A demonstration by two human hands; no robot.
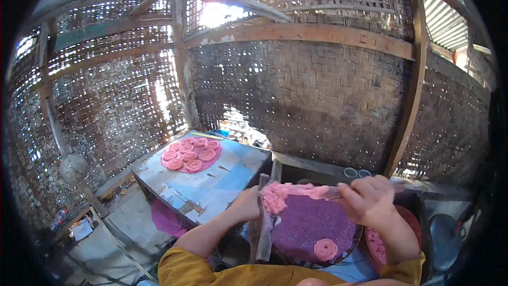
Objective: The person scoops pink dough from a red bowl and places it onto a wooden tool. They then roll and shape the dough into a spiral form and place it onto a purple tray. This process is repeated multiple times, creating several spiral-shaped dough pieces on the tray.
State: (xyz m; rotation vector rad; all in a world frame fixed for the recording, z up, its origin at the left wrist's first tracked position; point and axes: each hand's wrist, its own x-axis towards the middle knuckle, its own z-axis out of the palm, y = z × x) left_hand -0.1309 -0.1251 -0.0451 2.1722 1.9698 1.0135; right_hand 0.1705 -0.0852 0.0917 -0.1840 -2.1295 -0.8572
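Observation:
My right hand is closed round a stick whose far part is smeared with pink dough. A lump of the same pink dough sits at the top of a dark wooden frame in front of me. My left hand grips this frame from the left, its fingertips hidden behind the wood. Below the stick lies a round purple woven mat, and one pink coil of dough strands rests near its front edge.
On the left a blue-white table bears several pink coils on a round mat. A red basin with pink dough stands by my right forearm, beside a dark pan lid. Woven bamboo walls enclose the place.

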